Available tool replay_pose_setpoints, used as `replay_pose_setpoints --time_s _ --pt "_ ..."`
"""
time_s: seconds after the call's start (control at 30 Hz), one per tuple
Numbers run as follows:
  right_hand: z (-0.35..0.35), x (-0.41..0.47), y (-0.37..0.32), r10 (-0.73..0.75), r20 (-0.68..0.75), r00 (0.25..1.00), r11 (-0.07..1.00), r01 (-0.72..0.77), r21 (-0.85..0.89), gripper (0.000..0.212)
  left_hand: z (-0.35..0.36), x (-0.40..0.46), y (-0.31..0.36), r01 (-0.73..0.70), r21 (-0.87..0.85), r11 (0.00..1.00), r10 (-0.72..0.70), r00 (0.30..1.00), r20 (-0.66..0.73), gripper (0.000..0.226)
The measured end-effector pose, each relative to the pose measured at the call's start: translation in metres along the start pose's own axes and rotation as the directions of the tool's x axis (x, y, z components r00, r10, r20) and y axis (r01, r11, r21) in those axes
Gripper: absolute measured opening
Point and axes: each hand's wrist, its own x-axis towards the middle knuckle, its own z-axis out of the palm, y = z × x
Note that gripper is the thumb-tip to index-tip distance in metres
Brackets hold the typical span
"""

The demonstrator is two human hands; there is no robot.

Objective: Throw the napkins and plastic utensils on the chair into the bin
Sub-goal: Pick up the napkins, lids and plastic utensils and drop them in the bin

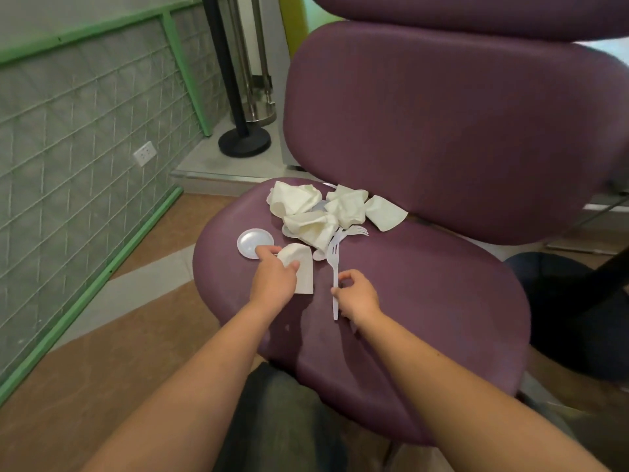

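Purple padded chair seat filling the middle of the view, matching backrest rising behind; tan floor to the left, green-framed wire mesh panel along the wall with a white socket on it, black round-based post beyond the seat's far edge.

Near the seat's far side, a heap of crumpled white napkins, several touching and overlapping, one flatter piece at the heap's right end. White plastic forks poking out from under the heap, tines to the right. Small round white plastic lid lying flat just left of the heap.

Left hand curled round a folded white napkin, thumb pressed on top, fingertips touching the lid's near edge. Right hand with fingers bent, pinching the handle of a white plastic fork, tines pointing towards the heap, handle end low over the seat. Dark trousers at the bottom edge.
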Motion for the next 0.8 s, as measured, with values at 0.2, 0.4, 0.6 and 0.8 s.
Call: replay_pose_setpoints --time_s 0.2,0.4,0.6,0.8 --pt "-0.078 -0.031 0.037 0.042 -0.146 0.988 0.979 -0.011 0.204 0.019 0.054 -0.041 0.054 -0.071 -0.074 0.995 0.087 0.968 0.237 0.040" --pt "-0.179 -0.077 0.072 0.065 -0.372 0.926 0.967 0.034 0.252 0.014 0.139 -0.107 0.113 -0.202 -0.141 0.969 0.244 0.853 0.461 0.042" --pt "-0.276 -0.113 0.117 0.077 -0.579 0.812 0.967 0.081 0.243 0.026 0.234 -0.178 0.169 -0.204 -0.198 0.959 0.282 0.780 0.559 0.046" --pt "-0.361 -0.139 0.177 0.246 -0.677 0.694 0.945 -0.017 0.326 0.013 0.316 -0.245 0.198 -0.303 -0.231 0.925 0.376 0.631 0.679 0.045"
